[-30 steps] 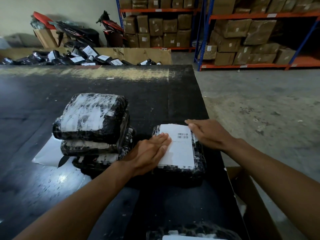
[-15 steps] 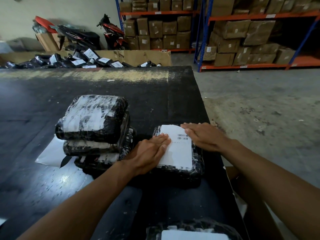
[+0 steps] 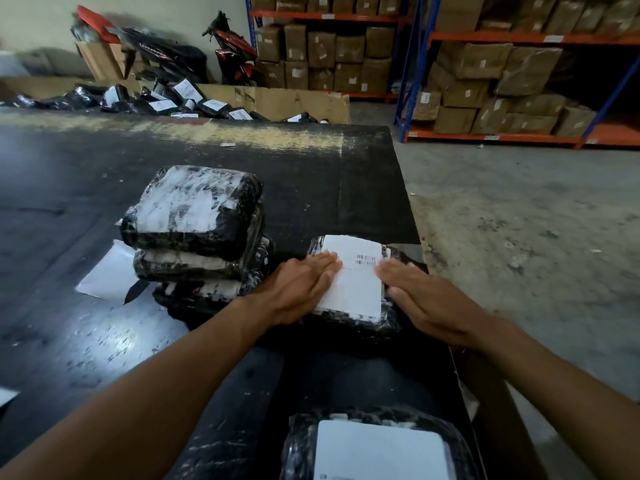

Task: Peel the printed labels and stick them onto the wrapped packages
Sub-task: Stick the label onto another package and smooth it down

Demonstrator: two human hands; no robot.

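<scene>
The near package [image 3: 301,441], already labelled, lies at the tabletop [image 3: 69,188] edge. Beyond it, the left hand [image 3: 301,289] and right hand [image 3: 426,299] lie flat with straight fingers, gripping nothing, seemingly pressing the label [image 3: 356,285] onto the wrapped package [image 3: 346,325]. A stack [image 3: 194,216] stands just left.

A white barcode label [image 3: 356,289] lies flat atop a black wrapped package [image 3: 346,323]. Three similar packages [image 3: 194,209] sit stacked just left.
</scene>
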